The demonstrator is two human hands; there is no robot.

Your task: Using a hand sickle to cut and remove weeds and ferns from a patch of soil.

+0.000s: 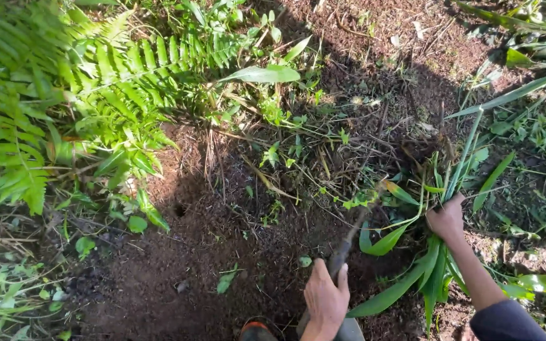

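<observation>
Seen from above, a patch of bare dark soil (178,271) lies open at the lower left and centre, hemmed by ferns (64,101) along the left edge and grass at the right. The left hand (325,297), near the bottom edge, has its fingers wrapped shut around the handle of a long tool (349,243). The tool's long axis runs up and to the right, its far end pointing into a leafy clump (424,252). The right hand (447,218) is closed tight on that clump's green stalks, just right of the tool's tip.
</observation>
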